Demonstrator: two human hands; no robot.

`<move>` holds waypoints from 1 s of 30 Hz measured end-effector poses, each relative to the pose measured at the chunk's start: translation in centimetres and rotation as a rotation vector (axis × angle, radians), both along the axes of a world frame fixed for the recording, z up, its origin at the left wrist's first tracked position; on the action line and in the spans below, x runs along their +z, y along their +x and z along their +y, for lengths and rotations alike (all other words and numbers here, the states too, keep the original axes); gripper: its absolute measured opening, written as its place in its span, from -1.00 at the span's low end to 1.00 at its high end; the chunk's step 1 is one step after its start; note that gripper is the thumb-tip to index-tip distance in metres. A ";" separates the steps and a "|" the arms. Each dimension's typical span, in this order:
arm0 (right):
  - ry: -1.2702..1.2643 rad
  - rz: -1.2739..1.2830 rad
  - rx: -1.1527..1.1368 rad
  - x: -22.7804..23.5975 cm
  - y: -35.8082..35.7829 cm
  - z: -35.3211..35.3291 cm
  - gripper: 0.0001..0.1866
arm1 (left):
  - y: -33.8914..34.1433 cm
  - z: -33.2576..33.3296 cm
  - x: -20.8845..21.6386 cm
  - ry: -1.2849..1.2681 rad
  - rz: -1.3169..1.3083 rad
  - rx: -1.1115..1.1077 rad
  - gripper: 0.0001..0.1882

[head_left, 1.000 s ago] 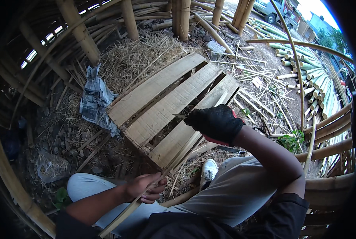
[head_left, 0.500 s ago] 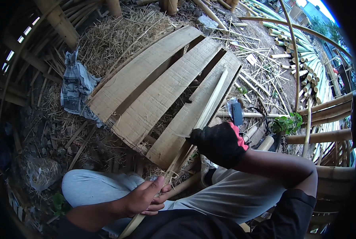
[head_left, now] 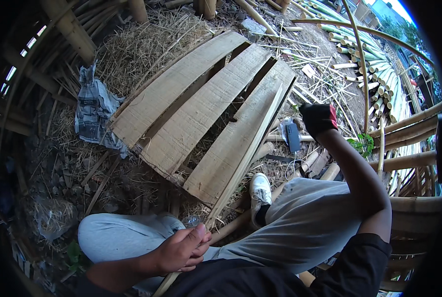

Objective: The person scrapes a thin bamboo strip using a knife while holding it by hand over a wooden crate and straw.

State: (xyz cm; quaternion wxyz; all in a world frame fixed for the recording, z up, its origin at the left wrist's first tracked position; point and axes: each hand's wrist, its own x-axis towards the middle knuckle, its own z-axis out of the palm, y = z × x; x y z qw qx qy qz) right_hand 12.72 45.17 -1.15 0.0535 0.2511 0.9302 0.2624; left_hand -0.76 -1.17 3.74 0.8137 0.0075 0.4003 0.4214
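My bare left hand (head_left: 184,250) is closed round the near end of a long pale bamboo strip (head_left: 250,158). The strip runs from my lap up along the right edge of a slatted wooden bench top (head_left: 181,136), its far part lying against the outer board. My right hand (head_left: 319,119), in a black and red glove, is raised to the right of the bench top, apart from the strip. Its fingers are curled on a knife, whose blade hardly shows now against the littered ground.
Beyond the bench, dry shavings (head_left: 137,54) are heaped. Crumpled printed paper (head_left: 94,109) lies at its left. A phone (head_left: 292,137) with a white cable rests right of the bench, near my shoe (head_left: 260,189). Bamboo poles (head_left: 379,94) are stacked far right; a bamboo rail (head_left: 409,158) stands nearer.
My right hand has moved away from the strip, up and to the right, with the knife. The curled shaving near my left hand no longer shows. My left hand keeps its hold.
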 end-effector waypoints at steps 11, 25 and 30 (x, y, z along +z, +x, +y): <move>-0.695 0.309 0.811 2.5 -2.9 -13.4 -0.81 | 0.8 -1.0 -0.5 0.036 -0.005 -0.022 -0.40; -0.900 0.295 0.923 7.5 -3.4 -19.3 -0.85 | 2.7 -0.1 -2.0 0.320 0.130 0.206 -0.27; -0.908 0.286 0.913 9.2 -3.1 -19.5 -0.84 | 2.2 0.6 -0.1 0.328 -0.337 0.276 -0.62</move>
